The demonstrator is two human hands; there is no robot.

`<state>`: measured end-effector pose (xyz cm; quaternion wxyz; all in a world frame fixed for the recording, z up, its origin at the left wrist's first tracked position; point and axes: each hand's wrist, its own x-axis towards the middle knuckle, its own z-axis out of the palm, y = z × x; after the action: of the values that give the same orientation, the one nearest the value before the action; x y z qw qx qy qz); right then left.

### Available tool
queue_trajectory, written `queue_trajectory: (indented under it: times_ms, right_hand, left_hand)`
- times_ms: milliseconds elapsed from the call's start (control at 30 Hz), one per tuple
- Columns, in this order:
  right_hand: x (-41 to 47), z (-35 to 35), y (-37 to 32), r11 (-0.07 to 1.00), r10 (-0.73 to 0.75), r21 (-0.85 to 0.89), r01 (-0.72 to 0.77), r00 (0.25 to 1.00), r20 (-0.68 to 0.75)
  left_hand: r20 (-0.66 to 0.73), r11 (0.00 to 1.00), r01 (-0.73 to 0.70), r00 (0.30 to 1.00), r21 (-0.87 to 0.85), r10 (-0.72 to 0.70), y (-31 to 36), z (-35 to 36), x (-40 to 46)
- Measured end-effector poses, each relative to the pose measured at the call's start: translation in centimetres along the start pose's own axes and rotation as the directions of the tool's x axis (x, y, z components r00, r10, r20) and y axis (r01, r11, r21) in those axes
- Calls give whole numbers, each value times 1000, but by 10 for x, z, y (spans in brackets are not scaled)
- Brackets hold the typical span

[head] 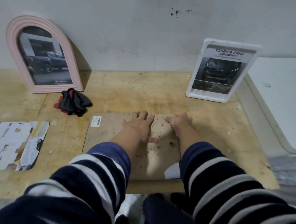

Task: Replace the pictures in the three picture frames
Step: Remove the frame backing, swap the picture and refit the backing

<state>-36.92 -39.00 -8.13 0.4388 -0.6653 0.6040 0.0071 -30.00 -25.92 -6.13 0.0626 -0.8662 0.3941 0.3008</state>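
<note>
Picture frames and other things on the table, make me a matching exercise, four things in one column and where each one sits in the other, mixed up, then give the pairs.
Things:
1. pink arched frame
2. white frame
3. brown frame back
4. gloves

Places:
A. flat on the table, under both hands
B. far right, upright by the wall
C. far left, leaning on the wall
D. on the table in front of the arched frame, to its right

Pairs: 1-C, 2-B, 3-A, 4-D

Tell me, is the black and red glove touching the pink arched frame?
Apart. The head view shows bare table between the glove and the pink arched frame's bottom edge.
</note>
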Motion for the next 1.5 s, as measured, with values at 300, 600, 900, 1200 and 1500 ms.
queue_trajectory:
  times_ms: [300, 600, 900, 1200, 1500]
  right_hand:
    - [-2, 3, 3, 1000, -1, 27, 1, 1000, -8]
    - [-14, 9, -4, 998, -4, -57, 1, 998, -57]
    - [-59, 71, -29, 741, -516, -418, 525, 844, 147]
    - [-59, 95, -42, 817, -384, -345, 462, 882, 274]
    - [-41, 107, -60, 847, -271, -367, 385, 906, 325]
  left_hand:
    - [17, 999, 29, 999, 31, -30, 1, 10, 1]
    - [-216, 997, 61, 974, -43, -69, -39, 23, -23]
    - [-128, 951, 306, 942, -52, -310, -107, 15, -46]
    - [30, 963, 193, 981, -186, -191, -130, 14, -45]
    - [1, 963, 228, 973, -141, -230, -124, 23, -50]
